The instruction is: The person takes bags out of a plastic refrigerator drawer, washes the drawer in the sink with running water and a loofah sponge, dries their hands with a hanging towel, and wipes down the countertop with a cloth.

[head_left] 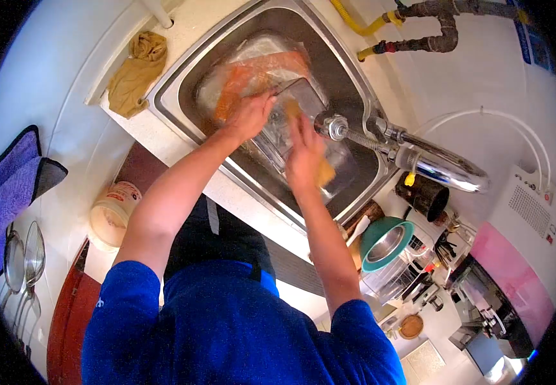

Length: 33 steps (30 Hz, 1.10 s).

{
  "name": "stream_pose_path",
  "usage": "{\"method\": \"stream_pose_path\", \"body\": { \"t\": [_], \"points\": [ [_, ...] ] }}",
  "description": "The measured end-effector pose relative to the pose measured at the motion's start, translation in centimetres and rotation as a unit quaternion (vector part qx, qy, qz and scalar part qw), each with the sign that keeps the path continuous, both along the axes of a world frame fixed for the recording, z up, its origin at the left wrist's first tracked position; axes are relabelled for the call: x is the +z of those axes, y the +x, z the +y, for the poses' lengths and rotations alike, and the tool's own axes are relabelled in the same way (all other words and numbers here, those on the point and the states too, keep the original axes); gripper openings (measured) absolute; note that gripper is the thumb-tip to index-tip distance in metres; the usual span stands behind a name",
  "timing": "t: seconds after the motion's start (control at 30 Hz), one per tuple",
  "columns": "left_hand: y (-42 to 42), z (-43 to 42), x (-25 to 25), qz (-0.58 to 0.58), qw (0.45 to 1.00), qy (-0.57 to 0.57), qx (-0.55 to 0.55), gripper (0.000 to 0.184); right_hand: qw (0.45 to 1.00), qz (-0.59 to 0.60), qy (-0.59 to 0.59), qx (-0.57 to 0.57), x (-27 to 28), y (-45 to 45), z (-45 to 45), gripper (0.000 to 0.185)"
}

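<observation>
"Steel sink (191, 96), and both hands down in it. Where's the piece being worked on?"

"Clear plastic container (276, 131), tilted inside the basin, near the faucet (334, 127). The left hand (252, 117) grips it by the rim."

"And the right hand (305, 154)?"

"Closed over a yellow sponge (325, 172), perhaps a cloth, against the container. It's blurred, so I can't be sure how the fingers sit."

"How far along is it?"

"Mid-rub, I'd judge. The container is in the sink and the sponge is on it, but I can't tell which walls are done. It isn't rinsed off or set aside. Beyond it lies a clear plastic item with an orange band (262, 64), untouched by the sponge; whether it's been cleaned, I can't say."

"Any writing?"

"Reddish print on the white tub (110, 218), too small to read. A pale mark on the blue sleeve (120, 311), maybe a logo. The dark blue panel (534, 42) at upper right may carry lettering, but none is legible, and I see no brand I could name."
</observation>
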State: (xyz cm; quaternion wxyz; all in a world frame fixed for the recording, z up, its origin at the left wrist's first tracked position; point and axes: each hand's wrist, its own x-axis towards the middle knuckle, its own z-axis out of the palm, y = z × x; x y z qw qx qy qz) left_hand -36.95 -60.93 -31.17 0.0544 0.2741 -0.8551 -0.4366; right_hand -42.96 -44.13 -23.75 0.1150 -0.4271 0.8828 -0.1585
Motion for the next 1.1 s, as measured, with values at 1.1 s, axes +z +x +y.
{"method": "stream_pose_path", "body": {
  "t": [1.1],
  "points": [
    [2.4, 4.7, -5.8, 0.101, 0.381, 0.810, 0.434, 0.030, 0.928, 0.216, 0.283, 0.112, -4.5, -5.5, -14.2, 0.025]
  ]
}}
